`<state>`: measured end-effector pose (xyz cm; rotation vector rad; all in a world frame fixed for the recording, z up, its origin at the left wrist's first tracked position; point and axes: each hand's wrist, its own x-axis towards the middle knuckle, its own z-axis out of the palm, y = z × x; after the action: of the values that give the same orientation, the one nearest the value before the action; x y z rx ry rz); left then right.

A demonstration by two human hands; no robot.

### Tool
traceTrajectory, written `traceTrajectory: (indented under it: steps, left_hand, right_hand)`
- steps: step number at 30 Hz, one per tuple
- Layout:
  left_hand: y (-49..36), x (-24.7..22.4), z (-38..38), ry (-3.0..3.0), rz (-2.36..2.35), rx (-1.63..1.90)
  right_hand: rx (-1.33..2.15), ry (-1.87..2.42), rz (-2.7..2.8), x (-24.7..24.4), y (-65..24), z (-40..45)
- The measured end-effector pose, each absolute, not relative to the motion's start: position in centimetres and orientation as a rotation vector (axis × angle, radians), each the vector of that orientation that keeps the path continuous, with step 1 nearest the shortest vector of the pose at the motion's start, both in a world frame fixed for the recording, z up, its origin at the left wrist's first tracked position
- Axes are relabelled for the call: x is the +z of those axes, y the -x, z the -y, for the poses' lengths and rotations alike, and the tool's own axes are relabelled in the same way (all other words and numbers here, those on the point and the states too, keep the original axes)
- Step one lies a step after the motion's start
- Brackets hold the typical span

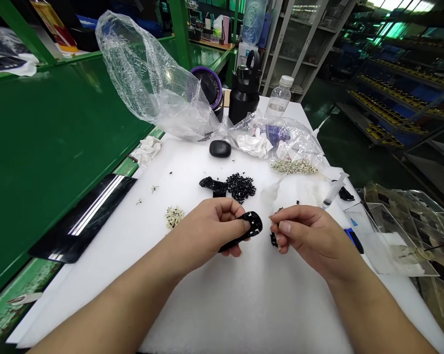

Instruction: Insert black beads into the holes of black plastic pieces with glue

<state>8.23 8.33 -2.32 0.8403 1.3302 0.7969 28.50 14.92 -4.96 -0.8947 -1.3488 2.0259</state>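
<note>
My left hand (222,226) grips a long black plastic part (256,222) with a rounded end and small light spots, thumb on top. Just right of it, my right hand (295,228) is closed with thumb and fingertips pinched together; whatever is between them is too small to make out. Some black bits (274,239) show on the table behind the right fingers, partly hidden. Beyond my hands lies a heap of small black pieces (241,187), beside a dark lumpy black object (213,185). A small pile of pale bits (174,217) sits left of my left hand.
Across the back of the white table (266,305) lie a clear plastic bag (159,88), a black bottle (245,93), a clear bottle (281,96) and a black oval case (220,148). A syringe (335,191) and clear trays (395,241) are at right, a glossy black panel (85,216) at left.
</note>
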Motion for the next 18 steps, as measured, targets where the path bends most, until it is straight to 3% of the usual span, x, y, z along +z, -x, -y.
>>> traceTrajectory:
  steps: [18]
  left_hand:
    - [-8.33, -2.44, -8.42, -0.858, -1.362, 0.809]
  right_hand:
    - [2.069, 0.819, 1.254, -5.05, -28.57, -15.07]
